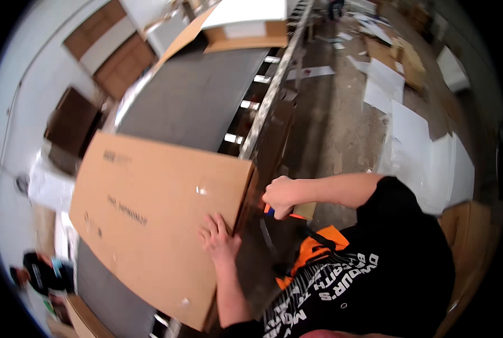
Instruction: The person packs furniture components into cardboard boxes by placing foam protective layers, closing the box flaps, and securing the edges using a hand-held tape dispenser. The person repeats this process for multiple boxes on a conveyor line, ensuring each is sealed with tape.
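Note:
A large flat brown cardboard box [144,203] lies closed on a grey conveyor belt in front of me. My left hand [220,242] rests on its top near the right edge, palm down, fingers spread. Just beyond that same edge, my right hand [281,196] is closed in a fist, apart from the box top. Bits of orange and blue show below the fist, but the hand hides most of whatever it holds. Clear tape patches [200,190] shine on the box.
Farther along the belt [189,90] stands another carton with a white top [246,31]. A metal rail [268,101] with rollers runs along the belt's right side. White sheets [400,135] and cardboard scraps litter the floor at right. A person [43,273] stands at the far left.

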`<state>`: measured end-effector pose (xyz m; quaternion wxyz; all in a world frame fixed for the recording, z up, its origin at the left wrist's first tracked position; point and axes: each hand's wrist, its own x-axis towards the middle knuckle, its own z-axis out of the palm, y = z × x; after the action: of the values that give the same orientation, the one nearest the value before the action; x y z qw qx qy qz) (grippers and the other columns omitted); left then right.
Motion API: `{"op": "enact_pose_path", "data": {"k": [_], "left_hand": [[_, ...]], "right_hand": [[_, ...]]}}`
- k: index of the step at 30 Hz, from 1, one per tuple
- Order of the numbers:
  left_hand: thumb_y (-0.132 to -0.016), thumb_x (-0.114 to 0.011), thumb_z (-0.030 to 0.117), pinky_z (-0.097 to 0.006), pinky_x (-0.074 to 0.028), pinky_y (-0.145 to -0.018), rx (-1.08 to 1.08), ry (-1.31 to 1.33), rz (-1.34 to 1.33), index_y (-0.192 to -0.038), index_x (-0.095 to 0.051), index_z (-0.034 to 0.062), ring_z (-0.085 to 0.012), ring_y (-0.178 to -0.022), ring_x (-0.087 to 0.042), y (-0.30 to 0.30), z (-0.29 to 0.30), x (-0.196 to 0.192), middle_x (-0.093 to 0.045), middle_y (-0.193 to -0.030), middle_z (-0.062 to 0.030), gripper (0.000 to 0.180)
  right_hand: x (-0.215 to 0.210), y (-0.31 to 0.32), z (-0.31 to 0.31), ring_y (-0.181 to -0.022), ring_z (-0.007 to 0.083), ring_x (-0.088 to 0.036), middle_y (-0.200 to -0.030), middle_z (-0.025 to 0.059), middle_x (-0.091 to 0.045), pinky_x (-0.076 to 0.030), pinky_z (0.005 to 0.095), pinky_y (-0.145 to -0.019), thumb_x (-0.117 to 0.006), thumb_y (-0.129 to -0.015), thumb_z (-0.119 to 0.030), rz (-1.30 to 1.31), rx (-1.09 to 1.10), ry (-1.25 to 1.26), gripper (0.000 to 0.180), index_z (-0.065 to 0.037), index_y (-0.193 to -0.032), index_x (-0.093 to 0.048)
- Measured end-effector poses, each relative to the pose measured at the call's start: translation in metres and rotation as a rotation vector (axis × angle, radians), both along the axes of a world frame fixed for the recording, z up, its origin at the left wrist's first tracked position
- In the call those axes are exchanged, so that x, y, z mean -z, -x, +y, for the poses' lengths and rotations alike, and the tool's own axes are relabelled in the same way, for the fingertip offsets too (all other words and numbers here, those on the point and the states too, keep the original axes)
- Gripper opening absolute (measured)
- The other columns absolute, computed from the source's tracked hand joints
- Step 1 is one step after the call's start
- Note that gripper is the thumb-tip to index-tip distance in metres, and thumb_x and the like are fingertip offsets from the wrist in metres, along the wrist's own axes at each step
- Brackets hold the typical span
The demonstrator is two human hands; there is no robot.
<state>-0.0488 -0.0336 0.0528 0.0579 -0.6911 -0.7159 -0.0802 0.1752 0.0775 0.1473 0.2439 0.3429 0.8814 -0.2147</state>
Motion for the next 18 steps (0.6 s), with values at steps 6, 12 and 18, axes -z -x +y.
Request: {"op": "enact_pose_path", "data": {"k": [6, 12, 18], "left_hand": [[-0.060, -0.081, 0.040, -0.054, -0.043, -0.099, 0.006, -0.025, 0.038, -0.134, -0.052, 0.0128, -0.0521, -0.115, -0.051, 0.000, -0.007, -0.011, -0.048, -0.139, -0.0169, 0.083], [-0.057, -0.083, 0.038, -0.053, -0.043, -0.100, -0.029, 0.013, 0.038, -0.134, -0.053, 0.0146, -0.0519, -0.117, -0.049, 0.007, -0.020, -0.009, -0.047, -0.141, -0.0160, 0.086], [-0.065, -0.080, 0.037, -0.050, -0.033, -0.109, 0.016, 0.044, 0.019, -0.141, -0.041, 0.0090, -0.0494, -0.129, -0.037, 0.007, -0.022, -0.010, -0.037, -0.147, -0.0167, 0.090]], "right_hand": [[0.122, 0.071, -0.017, -0.090, 0.0249, -0.067, -0.092, 0.0089, -0.070, -0.054, 0.0378, -0.069, -0.069, -0.065, -0.029, -0.107, -0.257, -0.056, 0.034, -0.012, -0.093, -0.074], [0.179, 0.040, -0.054, -0.091, 0.0344, -0.066, -0.122, 0.0195, -0.056, -0.054, 0.0416, -0.077, -0.066, -0.064, -0.030, 0.031, 0.084, 0.191, 0.055, -0.008, -0.114, -0.064], [0.152, -0.011, -0.118, -0.092, 0.0380, -0.065, -0.123, 0.0256, -0.052, -0.053, 0.0448, -0.081, -0.064, -0.063, -0.028, 0.222, 0.332, -0.037, 0.059, -0.008, -0.118, -0.062]]}}
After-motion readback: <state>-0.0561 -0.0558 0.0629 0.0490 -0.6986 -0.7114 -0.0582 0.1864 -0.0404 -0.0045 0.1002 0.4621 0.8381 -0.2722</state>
